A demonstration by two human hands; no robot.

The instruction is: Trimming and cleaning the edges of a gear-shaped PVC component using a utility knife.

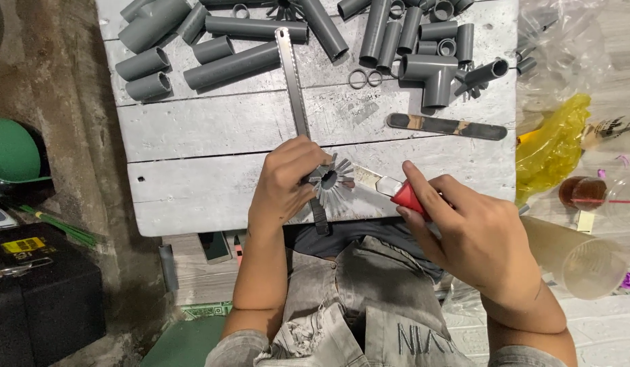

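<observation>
I pinch the small grey plastic pipe piece with its end slit into a fan of splayed strips (330, 182) in my left hand (284, 185), just above the near edge of the whitewashed plank table (192, 136). My right hand (468, 231) is clenched around the red-handled utility knife (389, 190), its pale blade tip almost touching the strips. I judge it best to keep the blade shallow, cutting away from my left fingers. The plastic looks smooth and matte; a long steel hacksaw blade (292, 81) and round grey pipe offcuts (233, 64) lie beyond.
</observation>
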